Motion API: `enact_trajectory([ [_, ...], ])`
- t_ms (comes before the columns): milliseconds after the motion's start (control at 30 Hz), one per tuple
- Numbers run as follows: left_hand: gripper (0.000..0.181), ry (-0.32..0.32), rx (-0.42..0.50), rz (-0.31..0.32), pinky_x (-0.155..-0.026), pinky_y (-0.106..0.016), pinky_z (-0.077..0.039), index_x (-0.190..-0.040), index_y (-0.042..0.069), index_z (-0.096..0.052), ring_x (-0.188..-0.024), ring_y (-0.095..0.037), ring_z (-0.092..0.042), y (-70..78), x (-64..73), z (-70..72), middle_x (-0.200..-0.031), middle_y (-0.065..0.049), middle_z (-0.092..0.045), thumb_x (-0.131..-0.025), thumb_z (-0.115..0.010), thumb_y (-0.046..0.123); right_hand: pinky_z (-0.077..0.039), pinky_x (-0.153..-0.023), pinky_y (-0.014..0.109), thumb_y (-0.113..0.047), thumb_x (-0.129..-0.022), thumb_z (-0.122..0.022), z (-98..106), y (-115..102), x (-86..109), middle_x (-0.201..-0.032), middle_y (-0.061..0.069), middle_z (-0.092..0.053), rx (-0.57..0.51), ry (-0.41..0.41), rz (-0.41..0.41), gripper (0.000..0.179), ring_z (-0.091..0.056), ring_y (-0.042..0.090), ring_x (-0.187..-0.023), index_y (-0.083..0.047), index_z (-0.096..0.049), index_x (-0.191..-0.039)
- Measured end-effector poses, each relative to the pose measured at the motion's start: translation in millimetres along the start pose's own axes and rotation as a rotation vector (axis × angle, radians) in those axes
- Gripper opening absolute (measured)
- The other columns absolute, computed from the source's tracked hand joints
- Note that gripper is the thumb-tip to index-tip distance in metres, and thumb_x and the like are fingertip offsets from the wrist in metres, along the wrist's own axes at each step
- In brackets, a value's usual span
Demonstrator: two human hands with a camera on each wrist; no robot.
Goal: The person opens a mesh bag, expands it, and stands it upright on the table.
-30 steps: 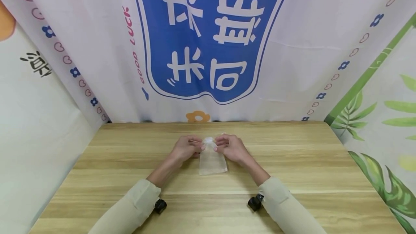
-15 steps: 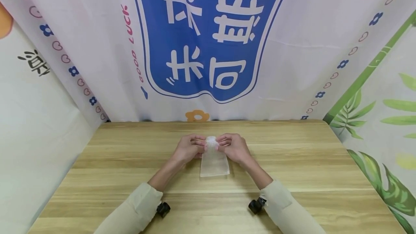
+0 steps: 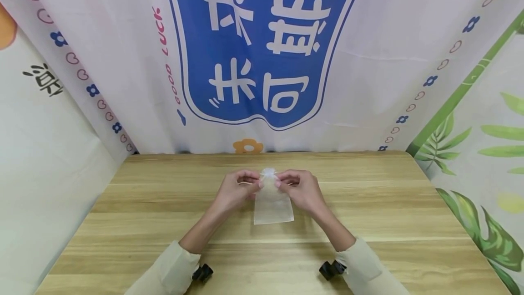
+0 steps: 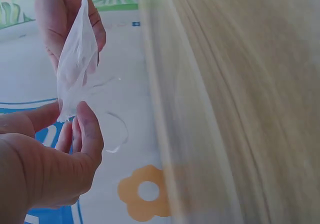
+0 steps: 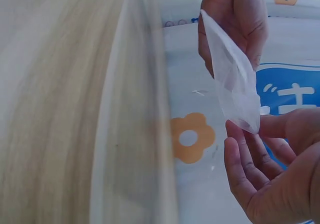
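A small sheer white drawstring pouch hangs between my two hands, its neck gathered and ruffled at the top and its flat bottom edge toward me. My left hand pinches the left side of the gathered neck between thumb and fingers. On the other side, my right hand pinches the neck the same way. Seen from the left wrist, the pouch is thin and edge-on, and a loose pale cord curves out beside the fingers. The right wrist view shows the pouch spanning from one hand to the other.
Beneath the hands is a wood-grain table. A white printed curtain with a blue panel hangs behind its far edge, and leaf-patterned cloth stands at the right. Black wrist cameras sit under the sleeves.
The pouch has shifted slightly right, and more of its ruffled neck shows between the hands. My right hand has moved a little right and toward me; the cord end above it is no longer seen.
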State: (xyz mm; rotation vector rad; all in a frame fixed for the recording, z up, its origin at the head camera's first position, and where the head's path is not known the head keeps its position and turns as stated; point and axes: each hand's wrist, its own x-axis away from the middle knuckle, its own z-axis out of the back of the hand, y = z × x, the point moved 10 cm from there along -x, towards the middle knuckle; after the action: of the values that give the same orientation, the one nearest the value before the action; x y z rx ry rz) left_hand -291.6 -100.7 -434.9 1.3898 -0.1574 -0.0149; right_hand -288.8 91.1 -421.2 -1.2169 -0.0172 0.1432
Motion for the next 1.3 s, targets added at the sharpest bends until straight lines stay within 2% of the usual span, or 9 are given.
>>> enact_trajectory([
  [233,0.018,-0.074,0.001,-0.013,-0.083,-0.048,-0.068,-0.111,-0.002,-0.076,-0.083,-0.014,-0.072,9.6,16.3,-8.3,-0.105,-0.014,-0.076,-0.095,-0.080,0.004,-0.061,-0.068,0.023,-0.011,-0.095,-0.082,10,-15,14.9,-0.097,0.008,-0.084,-0.014,0.008,0.029,0.011,-0.078,0.016,-0.078,-0.011,-0.083,-0.106],
  [367,0.018,-0.100,0.004,-0.029,-0.080,-0.043,-0.069,-0.112,-0.003,-0.075,-0.082,-0.014,-0.071,14.2,21.8,-11.0,-0.102,-0.013,-0.076,-0.095,-0.079,0.004,-0.061,-0.067,0.023,-0.011,-0.095,-0.082,14,-24,22.3,-0.096,0.009,-0.083,-0.019,0.007,0.065,0.011,-0.078,0.017,-0.077,-0.009,-0.083,-0.106],
  [667,0.008,-0.070,-0.015,-0.075,-0.071,-0.030,-0.066,-0.104,0.001,-0.076,-0.079,-0.016,-0.071,28.2,32.9,-9.9,-0.095,-0.010,-0.073,-0.096,-0.078,0.004,-0.061,-0.065,0.023,-0.009,-0.096,-0.080,21,-39,34.6,-0.094,0.012,-0.083,-0.044,0.005,0.113,0.011,-0.078,0.017,-0.076,-0.007,-0.082,-0.106],
  [1033,0.011,-0.077,0.026,-0.132,-0.068,-0.026,-0.065,-0.104,-0.005,-0.073,-0.076,-0.013,-0.069,46.6,44.6,-12.2,-0.093,-0.012,-0.071,-0.096,-0.078,0.002,-0.064,-0.071,0.025,-0.005,-0.095,-0.080,26,-50,43.2,-0.094,0.017,-0.082,-0.113,-0.001,0.140,0.011,-0.078,0.013,-0.075,-0.001,-0.081,-0.106],
  [1300,0.009,-0.089,0.026,-0.161,-0.067,-0.027,-0.065,-0.102,-0.001,-0.073,-0.074,-0.015,-0.069,58.2,53.9,-15.0,-0.092,-0.011,-0.072,-0.096,-0.078,0.001,-0.063,-0.069,0.024,-0.010,-0.096,-0.081,32,-60,52.3,-0.095,0.015,-0.082,-0.104,0.009,0.192,0.012,-0.078,0.012,-0.076,-0.003,-0.081,-0.106],
])
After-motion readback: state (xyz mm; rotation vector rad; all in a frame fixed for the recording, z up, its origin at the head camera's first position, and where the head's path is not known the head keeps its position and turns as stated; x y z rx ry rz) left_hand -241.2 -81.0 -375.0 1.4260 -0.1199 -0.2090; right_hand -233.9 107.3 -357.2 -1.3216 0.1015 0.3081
